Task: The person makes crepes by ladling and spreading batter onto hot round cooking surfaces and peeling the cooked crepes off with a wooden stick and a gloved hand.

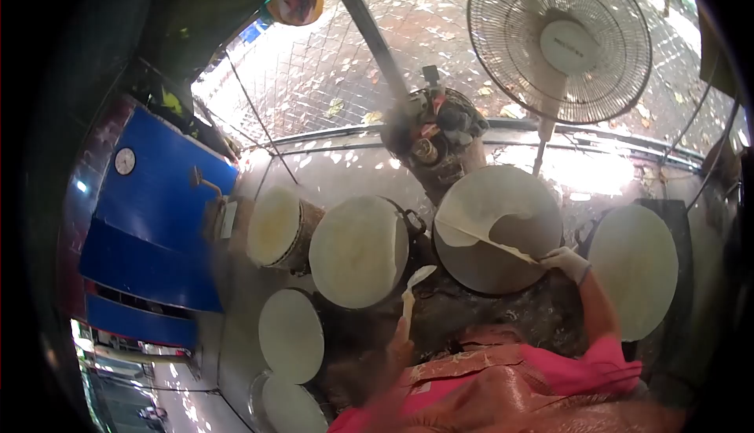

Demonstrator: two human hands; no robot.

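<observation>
Thin pale sheet [471, 215]: on the round griddle [479, 270], partly covering it, one edge running out to the rim.
Gloved right hand [567, 262]: the grip looks narrow, fingertips pinching that edge's end beside the rim.
Peel: I'd pull low and evenly; something so thin could tear where it parts from the surface.
Left hand [400, 345]: blurred, but it seems wrapped round a pale spatula [408, 301], just beside the griddle and apart from the sheet.
Stuck patches: a light slide of the blade probably beats a harder tug.
Left-side disc [357, 254], right-side disc [635, 272]: both near; best keep the loose edge clear.
Standing fan [567, 47]: beyond the griddle; I can't tell if it's running, but a draught could fold the sheet.
</observation>
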